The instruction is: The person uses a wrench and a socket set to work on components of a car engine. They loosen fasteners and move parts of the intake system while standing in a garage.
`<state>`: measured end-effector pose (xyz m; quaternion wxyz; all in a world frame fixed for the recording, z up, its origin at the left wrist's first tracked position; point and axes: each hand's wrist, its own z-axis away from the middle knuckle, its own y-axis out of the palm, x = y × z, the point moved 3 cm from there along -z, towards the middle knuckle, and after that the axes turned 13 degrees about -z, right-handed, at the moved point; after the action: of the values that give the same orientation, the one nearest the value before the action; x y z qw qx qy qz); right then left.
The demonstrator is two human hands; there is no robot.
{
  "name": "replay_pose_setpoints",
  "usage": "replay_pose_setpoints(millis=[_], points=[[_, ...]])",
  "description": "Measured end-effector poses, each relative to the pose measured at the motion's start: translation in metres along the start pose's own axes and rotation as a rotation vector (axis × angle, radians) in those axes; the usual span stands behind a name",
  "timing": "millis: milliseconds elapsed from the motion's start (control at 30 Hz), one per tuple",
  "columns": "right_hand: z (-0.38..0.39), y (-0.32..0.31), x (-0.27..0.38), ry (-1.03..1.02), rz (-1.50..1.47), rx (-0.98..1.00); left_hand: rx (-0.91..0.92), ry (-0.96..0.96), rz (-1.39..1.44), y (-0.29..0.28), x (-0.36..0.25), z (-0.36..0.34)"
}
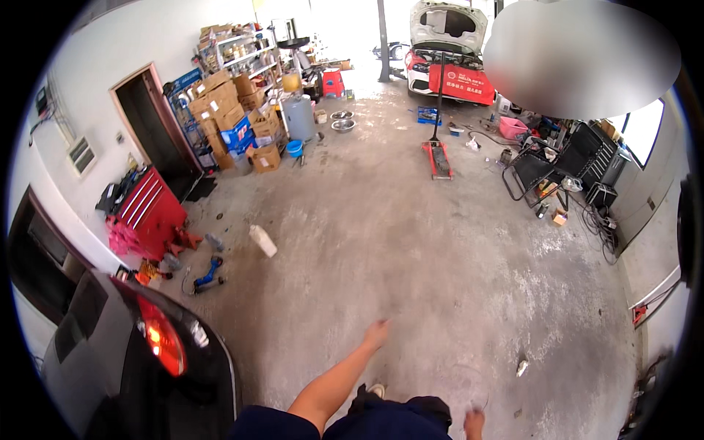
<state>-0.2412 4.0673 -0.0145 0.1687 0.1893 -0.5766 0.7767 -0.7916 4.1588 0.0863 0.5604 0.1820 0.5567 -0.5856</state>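
My left hand [377,334] is stretched forward over the concrete floor [337,242], away from any object. It looks loosely closed, and nothing shows in it. Low in the view, beside my dark clothing, is my right hand [475,422]. Motion blurs its fingers, so I cannot make out whether it holds anything. The tip of one shoe [377,391] shows below my left forearm. To my left stands a dark car [95,352] with its red tail light [163,337] lit.
A white bottle [262,240] and a blue tool [210,273] lie on the floor at left, near a red tool cabinet [150,205]. Ahead are a red floor jack [438,158] and a white car [447,29] with its hood raised. Boxes [216,106] are stacked left; a black folding chair [546,165] stands right.
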Motion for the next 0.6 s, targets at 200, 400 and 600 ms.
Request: replay_pose_setpoints(millis=[200,400,600], points=[[0.03,-0.096,-0.123,0.856,-0.071,0.294,-0.166,1.015,-0.181,0.004,-0.354,-0.16],[-0.091,-0.11,-0.135,0.812,0.021,0.4,0.115,0.454,-0.175,0.05,-0.407,-0.229],[-0.599,-0.303,0.128,0.058,-0.624,-0.29,0.473,0.248,-0.347,0.152,-0.469,-0.357]])
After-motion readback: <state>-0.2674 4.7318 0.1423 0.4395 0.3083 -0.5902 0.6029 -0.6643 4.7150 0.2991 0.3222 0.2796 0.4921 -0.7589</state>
